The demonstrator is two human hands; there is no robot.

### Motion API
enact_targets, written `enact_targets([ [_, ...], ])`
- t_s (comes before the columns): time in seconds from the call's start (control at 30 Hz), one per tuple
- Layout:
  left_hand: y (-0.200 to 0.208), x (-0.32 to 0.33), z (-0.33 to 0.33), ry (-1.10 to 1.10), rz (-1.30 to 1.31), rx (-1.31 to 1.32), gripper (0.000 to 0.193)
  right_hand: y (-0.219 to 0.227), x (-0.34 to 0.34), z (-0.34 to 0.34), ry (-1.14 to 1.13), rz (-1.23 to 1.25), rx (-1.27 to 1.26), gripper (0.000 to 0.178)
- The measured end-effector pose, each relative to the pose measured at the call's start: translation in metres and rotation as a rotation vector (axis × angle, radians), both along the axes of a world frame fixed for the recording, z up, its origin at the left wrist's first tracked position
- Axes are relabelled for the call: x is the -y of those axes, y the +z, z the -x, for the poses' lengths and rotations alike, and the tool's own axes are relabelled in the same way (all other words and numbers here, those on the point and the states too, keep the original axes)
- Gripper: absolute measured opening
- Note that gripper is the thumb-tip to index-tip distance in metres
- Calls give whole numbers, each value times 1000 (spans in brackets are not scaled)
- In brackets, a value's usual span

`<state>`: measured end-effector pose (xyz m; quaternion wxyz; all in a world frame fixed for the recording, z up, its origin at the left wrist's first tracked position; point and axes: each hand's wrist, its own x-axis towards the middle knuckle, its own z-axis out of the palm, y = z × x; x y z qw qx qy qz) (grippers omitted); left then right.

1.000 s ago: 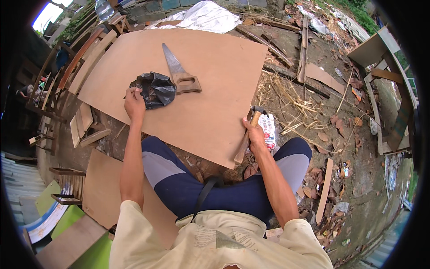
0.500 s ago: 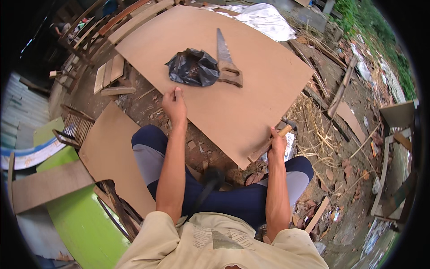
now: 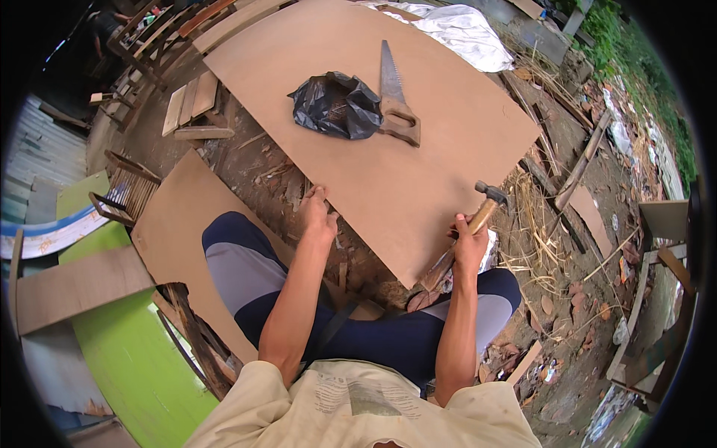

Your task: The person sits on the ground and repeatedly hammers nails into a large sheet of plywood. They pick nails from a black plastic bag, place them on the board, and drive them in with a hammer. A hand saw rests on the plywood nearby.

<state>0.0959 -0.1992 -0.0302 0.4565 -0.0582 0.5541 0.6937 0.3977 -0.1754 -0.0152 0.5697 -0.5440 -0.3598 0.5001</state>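
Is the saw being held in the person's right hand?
No, the right hand holds a hammer, while the saw lies on the brown board.

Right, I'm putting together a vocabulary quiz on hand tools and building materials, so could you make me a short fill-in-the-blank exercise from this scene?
1. The tool held in the right hand is a ____.
2. On the large brown board, the black plastic bag lies beside a ____.
3. The crumpled sheet at the board's far edge is ____ in colour.

Missing words: hammer; saw; white.
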Motion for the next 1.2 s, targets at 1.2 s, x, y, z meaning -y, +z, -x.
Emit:
enact_targets([
  [1.2, 34, -100, -15, -948, -378, -1238, 24, 2, -5, 7, 79, 108, 38, 13],
])
